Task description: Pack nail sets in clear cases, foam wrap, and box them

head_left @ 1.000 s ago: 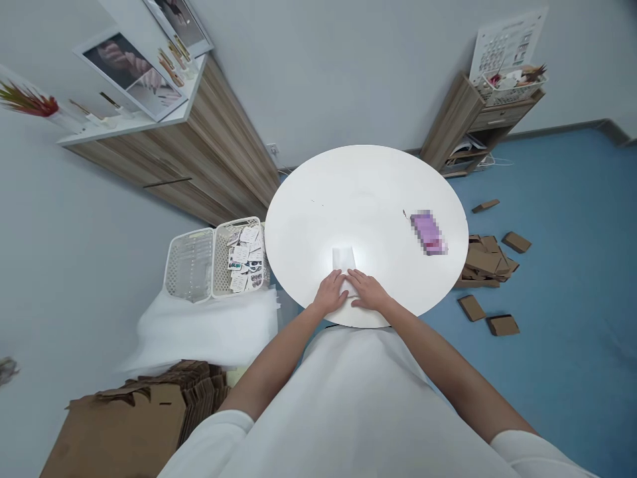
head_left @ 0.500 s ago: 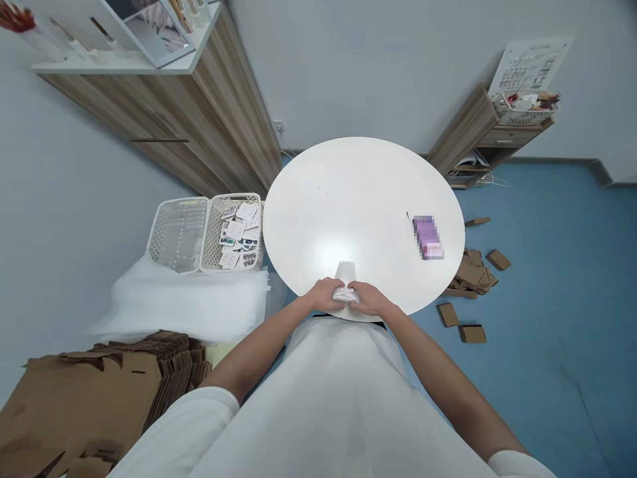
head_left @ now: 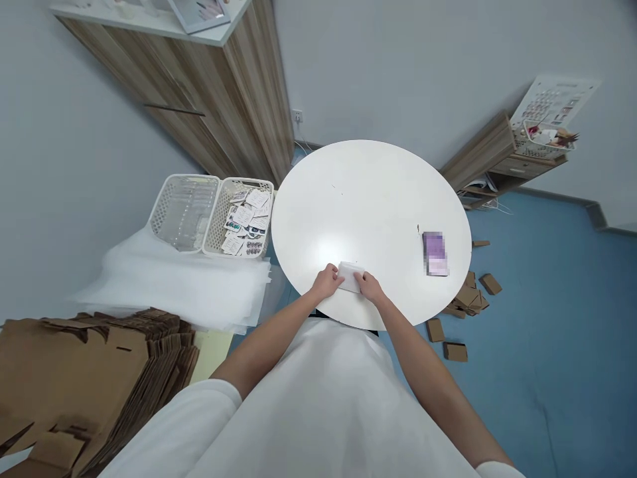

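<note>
A small white wrapped packet (head_left: 350, 279) lies at the near edge of the round white table (head_left: 368, 192). My left hand (head_left: 328, 281) grips the packet's left side, fingers curled in. On its right side, my right hand (head_left: 369, 285) pinches it with the thumb on top. What the white wrapping covers, if anything, is hidden. To the right on the same table rests a purple item (head_left: 436, 254), blurred out by pixels.
Left of the table stand a white basket (head_left: 213, 229) of small printed cards, white foam sheets (head_left: 174, 282) and stacked flat cardboard (head_left: 114, 378). Several small brown boxes (head_left: 455, 352) lie on the blue floor at right. Wooden cabinets (head_left: 239, 99) border the wall.
The white packet now appears flat and rectangular, where its long strip stretched away from me before. My hands have shifted slightly up its sides. The whole view has tilted a little.
</note>
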The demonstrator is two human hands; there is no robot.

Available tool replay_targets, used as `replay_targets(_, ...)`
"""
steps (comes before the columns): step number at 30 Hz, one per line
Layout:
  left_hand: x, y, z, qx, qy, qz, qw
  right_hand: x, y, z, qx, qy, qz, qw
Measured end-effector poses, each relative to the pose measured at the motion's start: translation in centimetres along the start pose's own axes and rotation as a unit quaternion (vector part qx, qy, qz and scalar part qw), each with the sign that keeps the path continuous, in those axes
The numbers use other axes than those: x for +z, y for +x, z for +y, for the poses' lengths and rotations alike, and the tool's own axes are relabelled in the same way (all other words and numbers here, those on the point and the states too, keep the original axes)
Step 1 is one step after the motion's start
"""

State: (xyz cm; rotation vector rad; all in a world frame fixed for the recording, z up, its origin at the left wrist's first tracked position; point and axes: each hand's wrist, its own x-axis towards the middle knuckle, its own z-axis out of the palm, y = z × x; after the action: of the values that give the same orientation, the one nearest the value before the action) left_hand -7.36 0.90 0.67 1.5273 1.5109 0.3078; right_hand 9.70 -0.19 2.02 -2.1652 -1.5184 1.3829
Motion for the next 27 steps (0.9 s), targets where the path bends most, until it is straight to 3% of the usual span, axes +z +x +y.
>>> replay_targets(3,0.3,0.1,-0.1,-0.003,0.015,0.019,1.0,0.7,-0.2,0.3,0.0,-0.025,0.073,0.997)
replay_targets(7,0.6,-0.1,0.2,0.007,0.017,0.052,0.998,0.9,-1.8,0.2,-0.092,-0.105,0.198,0.97)
replay_targets(10,0.8,-0.3,0.3,0.053,0.003,0.072,0.996,0.7,-2.7,0.2,-0.167,-0.177,0.157,0.957)
replay_targets(13,1.2,-0.5,0.3,0.098,-0.005,0.062,0.993,0.6,-2.8,0.6,-0.191,-0.218,0.1,0.952)
replay_targets(17,1.4,-0.4,0.3,0.075,0.009,0.056,0.996,0.5,-2.0,0.9,-0.188,-0.21,0.079,0.956)
replay_targets(21,1.0,-0.2,0.8,0.039,0.021,0.059,0.997,0.2,-1.4,1.0,-0.165,-0.142,0.044,0.975)
replay_targets(27,0.9,-1.6,0.9,-0.006,-0.01,0.094,0.996,-0.6,-2.5,2.6,-0.152,0.049,0.02,0.987)
